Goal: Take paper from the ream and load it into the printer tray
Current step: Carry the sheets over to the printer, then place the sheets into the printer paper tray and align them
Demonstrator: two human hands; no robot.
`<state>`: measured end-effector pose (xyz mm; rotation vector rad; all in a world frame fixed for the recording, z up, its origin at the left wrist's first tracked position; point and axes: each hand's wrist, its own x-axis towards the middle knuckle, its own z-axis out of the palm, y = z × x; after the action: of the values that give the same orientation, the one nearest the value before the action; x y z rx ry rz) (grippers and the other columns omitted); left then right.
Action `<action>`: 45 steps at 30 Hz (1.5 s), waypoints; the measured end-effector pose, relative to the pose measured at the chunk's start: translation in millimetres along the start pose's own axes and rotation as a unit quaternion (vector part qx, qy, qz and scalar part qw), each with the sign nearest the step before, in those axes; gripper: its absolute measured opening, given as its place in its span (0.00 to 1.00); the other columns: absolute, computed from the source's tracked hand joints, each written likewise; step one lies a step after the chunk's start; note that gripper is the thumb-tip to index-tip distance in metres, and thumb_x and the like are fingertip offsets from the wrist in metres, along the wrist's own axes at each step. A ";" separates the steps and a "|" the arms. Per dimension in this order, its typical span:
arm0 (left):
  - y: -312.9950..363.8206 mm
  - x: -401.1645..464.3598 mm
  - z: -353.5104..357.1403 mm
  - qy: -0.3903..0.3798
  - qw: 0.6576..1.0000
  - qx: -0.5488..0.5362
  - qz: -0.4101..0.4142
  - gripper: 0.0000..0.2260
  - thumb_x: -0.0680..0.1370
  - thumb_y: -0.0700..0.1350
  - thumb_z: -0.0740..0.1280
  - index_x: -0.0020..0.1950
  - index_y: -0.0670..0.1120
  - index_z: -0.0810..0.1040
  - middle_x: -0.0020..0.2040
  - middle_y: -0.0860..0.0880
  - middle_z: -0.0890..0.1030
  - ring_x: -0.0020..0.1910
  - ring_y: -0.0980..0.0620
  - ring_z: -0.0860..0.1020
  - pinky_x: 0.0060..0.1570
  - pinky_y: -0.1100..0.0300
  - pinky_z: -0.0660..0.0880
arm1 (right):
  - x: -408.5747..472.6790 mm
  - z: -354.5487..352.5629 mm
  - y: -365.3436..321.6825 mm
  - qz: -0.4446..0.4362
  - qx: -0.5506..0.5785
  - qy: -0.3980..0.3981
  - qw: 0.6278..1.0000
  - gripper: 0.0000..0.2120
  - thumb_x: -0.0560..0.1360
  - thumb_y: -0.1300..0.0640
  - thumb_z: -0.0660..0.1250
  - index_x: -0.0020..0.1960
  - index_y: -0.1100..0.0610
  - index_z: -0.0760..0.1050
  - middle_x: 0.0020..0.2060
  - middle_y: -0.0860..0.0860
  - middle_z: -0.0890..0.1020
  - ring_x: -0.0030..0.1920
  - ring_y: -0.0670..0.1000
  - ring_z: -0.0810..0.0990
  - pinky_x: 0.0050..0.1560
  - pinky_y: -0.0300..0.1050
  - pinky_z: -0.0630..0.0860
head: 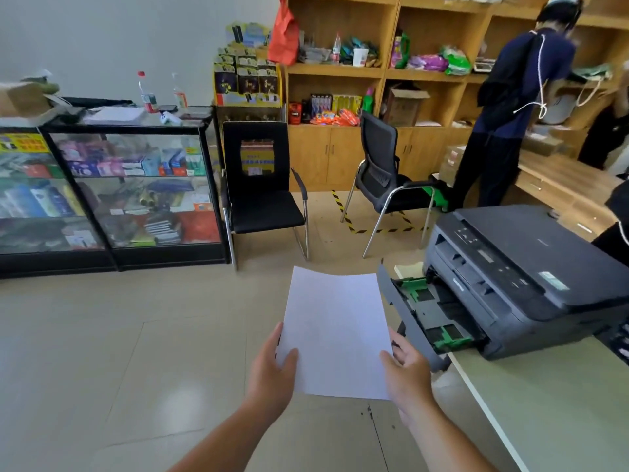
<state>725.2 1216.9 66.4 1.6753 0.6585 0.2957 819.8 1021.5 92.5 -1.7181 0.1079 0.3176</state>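
Head view: blank white paper [335,332] flat, unwrinkled; left hand [272,369], right hand [406,373] fingers pinch side edges

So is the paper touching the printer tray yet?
Apart. The head view shows floor between the paper, held in both hands, and the open printer tray.
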 end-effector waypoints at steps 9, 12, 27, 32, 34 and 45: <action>31.7 108.6 38.7 0.004 0.999 0.051 -0.001 0.24 0.78 0.42 0.65 0.73 0.58 0.68 0.59 0.65 0.77 0.59 0.57 0.78 0.63 0.52 0.74 | 111.7 4.2 -29.4 0.017 0.020 -0.008 1.000 0.26 0.75 0.69 0.58 0.61 0.44 0.79 0.54 0.42 0.86 0.54 0.46 0.84 0.53 0.47 0.83; 40.4 140.6 52.4 -0.018 0.998 0.055 0.009 0.23 0.79 0.42 0.64 0.72 0.59 0.68 0.61 0.63 0.78 0.60 0.55 0.78 0.63 0.49 0.74 | 139.0 3.8 -32.4 0.028 0.031 0.011 0.999 0.26 0.74 0.69 0.58 0.62 0.45 0.80 0.54 0.43 0.86 0.55 0.48 0.84 0.51 0.48 0.83; 66.2 317.9 112.1 -0.226 0.964 0.110 0.089 0.21 0.79 0.42 0.64 0.70 0.59 0.69 0.55 0.72 0.78 0.58 0.59 0.78 0.59 0.55 0.73 | 227.4 25.8 -53.0 0.085 0.085 0.227 0.966 0.25 0.74 0.73 0.58 0.60 0.48 0.77 0.50 0.45 0.86 0.44 0.40 0.85 0.36 0.34 0.80; 71.5 367.7 123.7 -0.295 0.935 0.149 0.130 0.21 0.79 0.42 0.66 0.71 0.54 0.70 0.61 0.59 0.79 0.60 0.54 0.76 0.60 0.56 0.71 | 240.4 48.8 -53.8 0.105 0.110 0.317 0.936 0.26 0.74 0.74 0.56 0.48 0.44 0.80 0.40 0.34 0.85 0.42 0.35 0.83 0.37 0.31 0.79; 71.6 379.0 129.9 -0.320 0.924 0.154 0.141 0.22 0.79 0.42 0.66 0.72 0.53 0.70 0.61 0.56 0.79 0.60 0.54 0.77 0.61 0.55 0.72 | 241.3 55.2 -52.3 0.110 0.120 0.350 0.922 0.26 0.74 0.74 0.56 0.47 0.44 0.80 0.41 0.35 0.84 0.43 0.37 0.84 0.39 0.34 0.80; 60.4 380.9 188.6 -0.453 0.866 0.163 0.134 0.23 0.79 0.45 0.66 0.74 0.52 0.67 0.64 0.52 0.78 0.61 0.50 0.77 0.64 0.48 0.74 | 219.7 39.9 -26.4 0.153 0.148 0.464 0.860 0.23 0.77 0.69 0.60 0.66 0.50 0.75 0.55 0.51 0.85 0.55 0.52 0.84 0.44 0.36 0.81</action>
<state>1148.1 1275.4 21.3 1.9755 -0.2543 -0.4377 1030.5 1088.7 52.7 -1.4048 1.0907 -0.3195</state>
